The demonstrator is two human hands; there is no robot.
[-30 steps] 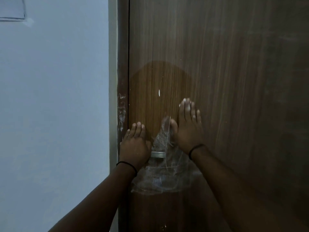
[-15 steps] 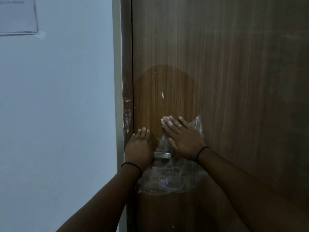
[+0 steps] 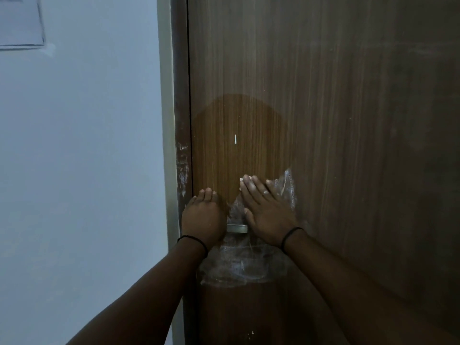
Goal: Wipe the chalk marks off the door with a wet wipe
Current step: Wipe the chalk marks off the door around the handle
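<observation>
Pressing flat, fingers spread, the right hand point(image 3: 267, 215) pins a wet wipe point(image 3: 242, 179) to the door point(image 3: 348, 120). Beside it, the left hand point(image 3: 202, 215) rests flat, holding nothing; chalk marks point(image 3: 239, 265) lie below both.

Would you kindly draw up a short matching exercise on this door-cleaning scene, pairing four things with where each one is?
Things:
1. left hand
2. right hand
3. metal handle
4. paper sheet

Places:
A. on the wall, upper left
B. flat on the door, over the chalk smears
C. at the door's left edge, beside the frame
D. between the two hands

Pairs: 1-C, 2-B, 3-D, 4-A
</observation>
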